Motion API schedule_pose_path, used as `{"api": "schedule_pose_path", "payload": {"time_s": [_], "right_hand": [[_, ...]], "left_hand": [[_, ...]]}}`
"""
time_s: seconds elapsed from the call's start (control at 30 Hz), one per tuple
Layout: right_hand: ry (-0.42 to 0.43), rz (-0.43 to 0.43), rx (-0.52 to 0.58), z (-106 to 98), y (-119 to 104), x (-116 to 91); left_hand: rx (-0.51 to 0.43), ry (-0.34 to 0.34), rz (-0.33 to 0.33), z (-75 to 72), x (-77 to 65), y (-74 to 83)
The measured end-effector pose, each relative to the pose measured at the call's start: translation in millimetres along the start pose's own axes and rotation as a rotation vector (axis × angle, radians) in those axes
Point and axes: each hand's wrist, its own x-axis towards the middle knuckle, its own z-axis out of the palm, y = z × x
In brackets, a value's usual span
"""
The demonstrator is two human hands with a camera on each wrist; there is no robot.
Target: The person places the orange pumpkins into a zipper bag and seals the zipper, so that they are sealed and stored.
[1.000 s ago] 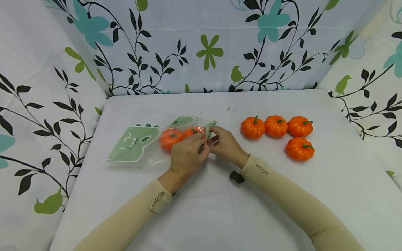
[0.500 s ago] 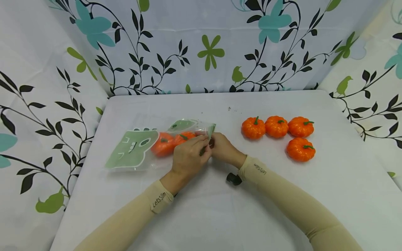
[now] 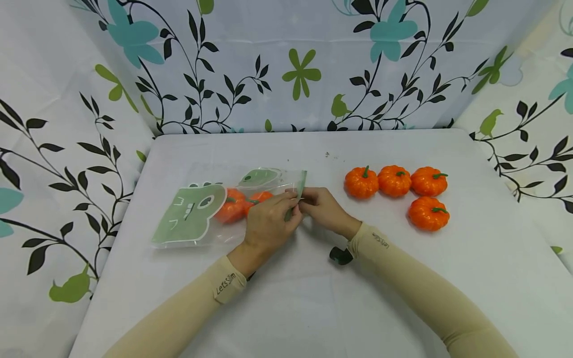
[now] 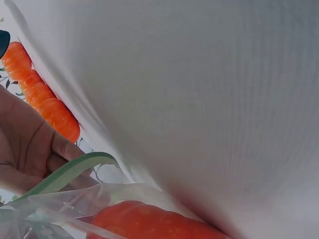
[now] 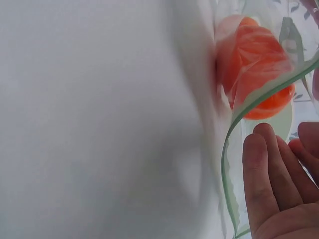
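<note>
A clear zip bag (image 3: 215, 233) printed with green cartoon shapes lies on its side, its green-edged mouth facing right. Inside sit small orange pumpkins (image 3: 230, 211) with green stems, partly hidden by film and fingers. My left hand (image 3: 268, 219) pinches the near part of the bag's mouth between thumb and fingers. At the same edge, my right hand (image 3: 329, 211) holds the rim with thumb and forefinger. Its other fingers (image 5: 256, 174) lie fairly straight beside the green rim (image 5: 227, 164). In the right wrist view the mouth gapes.
Right of the bag, pumpkins stand on the white table: three in a back row, the middle one (image 3: 394, 181) among them, and one pumpkin (image 3: 428, 214) in front. A black wrist device (image 3: 341, 255) sits below the right wrist. A patterned curtain (image 3: 250, 64) surrounds the table.
The bag's pumpkins have shifted left and partly behind my left hand. The bag has tilted a little and its mouth stays between my hands. My right hand has moved slightly along the rim.
</note>
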Motion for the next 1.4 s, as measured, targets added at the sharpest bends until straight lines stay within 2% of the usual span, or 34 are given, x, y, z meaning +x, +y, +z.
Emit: {"api": "schedule_pose_path", "payload": {"time_s": [0.07,0.17,0.47,0.67,0.8,0.93,1.1,1.4], "right_hand": [[0.019,0.025,-0.016,-1.7,-0.7,-1.3],[-0.008,0.039,-0.01,-3.1,-1.0,-2.5],[-0.135,0.0,0.001,-1.6,0.1,-3.0],[-0.183,-0.014,0.033,1.7,2.2,-1.8],[-0.184,-0.014,0.023,2.7,3.3,-3.2],[-0.15,-0.013,-0.016,-4.2,3.7,-10.1],[-0.057,-0.032,-0.105,-23.2,3.1,-25.7],[0.239,-0.179,-0.264,-57.0,-5.1,-45.7]], "left_hand": [[-0.005,-0.003,-0.012,-0.7,0.9,0.7],[-0.014,-0.01,-0.028,-1.8,1.7,1.8],[-0.035,-0.025,-0.039,0.0,1.2,3.8],[-0.048,-0.022,-0.033,1.0,0.2,3.7],[-0.045,-0.022,-0.036,1.2,-0.5,3.7],[-0.04,-0.018,-0.041,0.6,0.4,4.4],[-0.026,-0.013,-0.039,-0.5,1.4,4.1],[-0.011,-0.025,-0.074,-2.6,2.2,2.7]]}}
